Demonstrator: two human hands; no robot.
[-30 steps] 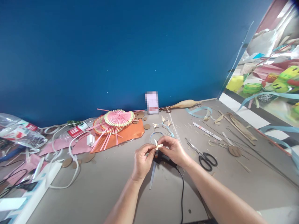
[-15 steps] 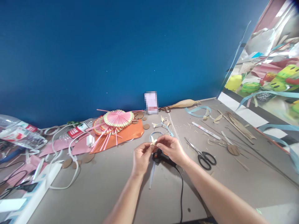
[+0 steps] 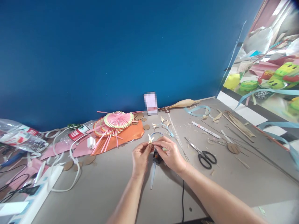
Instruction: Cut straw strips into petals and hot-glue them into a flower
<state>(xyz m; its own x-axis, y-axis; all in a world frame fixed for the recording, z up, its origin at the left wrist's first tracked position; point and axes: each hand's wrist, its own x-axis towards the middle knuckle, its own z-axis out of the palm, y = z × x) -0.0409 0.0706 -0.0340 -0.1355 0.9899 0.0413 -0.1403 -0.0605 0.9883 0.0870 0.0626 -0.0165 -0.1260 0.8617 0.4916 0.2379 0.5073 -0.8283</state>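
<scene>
Between my two hands is a small cream flower (image 3: 150, 139), its thin pale petals pointing up. My left hand (image 3: 141, 158) pinches it at the base between thumb and fingertips. The fingertips of my right hand (image 3: 170, 153) are closed together against the same base from the other side. Beneath the hands lies a black glue gun (image 3: 156, 157), partly hidden by my right hand, with a clear glue stick (image 3: 153, 176) showing below it and a black cord trailing down. Just beyond the hands is a blue-wrapped stem with pale flowers (image 3: 163, 123).
Black-handled scissors (image 3: 201, 153), a white marker (image 3: 205, 130) and a round wooden disc (image 3: 233, 148) lie to the right among husk scraps. Paper fans (image 3: 119, 119) rest on orange paper at the left. Bottles (image 3: 21, 137) and a power strip (image 3: 42, 193) stand farther left.
The flower has turned more upright in my fingers and moved slightly left. My right hand has shifted a little downward and left, covering more of the glue gun.
</scene>
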